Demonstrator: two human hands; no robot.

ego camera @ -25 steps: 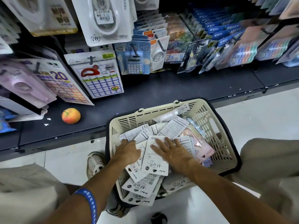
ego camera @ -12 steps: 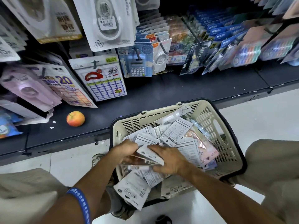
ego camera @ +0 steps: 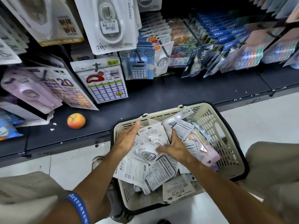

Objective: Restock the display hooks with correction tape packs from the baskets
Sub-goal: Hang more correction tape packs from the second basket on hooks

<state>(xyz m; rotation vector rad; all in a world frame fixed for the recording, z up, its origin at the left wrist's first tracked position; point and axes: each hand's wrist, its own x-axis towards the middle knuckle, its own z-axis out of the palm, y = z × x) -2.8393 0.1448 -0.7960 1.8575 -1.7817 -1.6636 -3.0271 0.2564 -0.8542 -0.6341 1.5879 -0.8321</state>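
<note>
A beige basket (ego camera: 208, 117) with a dark rim stands on the floor between my knees, full of white correction tape packs lying at all angles. Between my hands is a small stack of these packs (ego camera: 151, 135), turned face up so the tape dispensers show. My left hand (ego camera: 127, 138) lies with straight fingers against the stack's left side. My right hand (ego camera: 176, 147) grips the stack's right side, thumb over the top pack. Larger correction tape packs (ego camera: 110, 25) hang on display hooks above the shelf.
A dark base shelf (ego camera: 178, 94) runs just behind the basket, with an orange-red fruit (ego camera: 76, 120) on it. Label sheets (ego camera: 105, 84), calculator packs (ego camera: 139, 67) and blue stationery packs (ego camera: 226, 46) hang above it. My shoe (ego camera: 97, 160) is left of the basket.
Both hands gathered a few packs from the pile, lifted them and turned them face up. Other packs slid toward the basket's near edge. The camera moved closer.
</note>
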